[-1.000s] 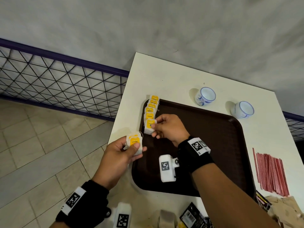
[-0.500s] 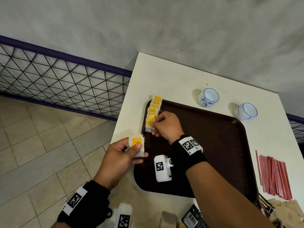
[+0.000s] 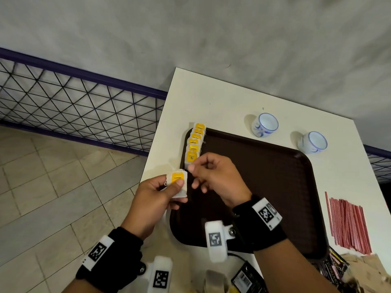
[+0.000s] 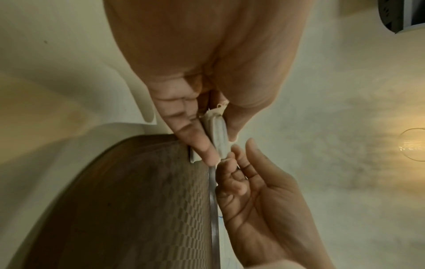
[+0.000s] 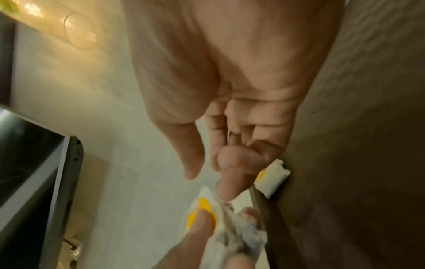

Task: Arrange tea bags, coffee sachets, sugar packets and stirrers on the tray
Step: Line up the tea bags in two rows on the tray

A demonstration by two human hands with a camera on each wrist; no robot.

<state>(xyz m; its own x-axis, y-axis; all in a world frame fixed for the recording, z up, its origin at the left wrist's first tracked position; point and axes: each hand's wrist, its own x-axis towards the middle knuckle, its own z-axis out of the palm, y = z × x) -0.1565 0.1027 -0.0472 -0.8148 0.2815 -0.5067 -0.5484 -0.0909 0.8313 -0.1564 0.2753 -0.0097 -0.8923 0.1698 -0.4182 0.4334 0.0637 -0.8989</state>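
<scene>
Left hand (image 3: 156, 199) gripping a small stack of tea bags (image 3: 177, 183) over the tray (image 3: 275, 187) edge; right hand (image 3: 215, 178) fingers loosely curled, empty, fingertip touching the stack's top corner.

A brown tray (image 3: 264, 187) lies on a white table (image 3: 211, 98). 6 yellow-tagged tea bags (image 3: 193, 144) overlap in a row along its left edge. The left hand (image 3: 154, 199) pinches a stack of tea bags (image 3: 177, 182); the right hand (image 3: 215, 178), fingers curled, reaches its fingertips to that stack. 2 cups (image 3: 264, 124) stand beyond the tray, red stirrers (image 3: 347, 225) lie to its right.
</scene>
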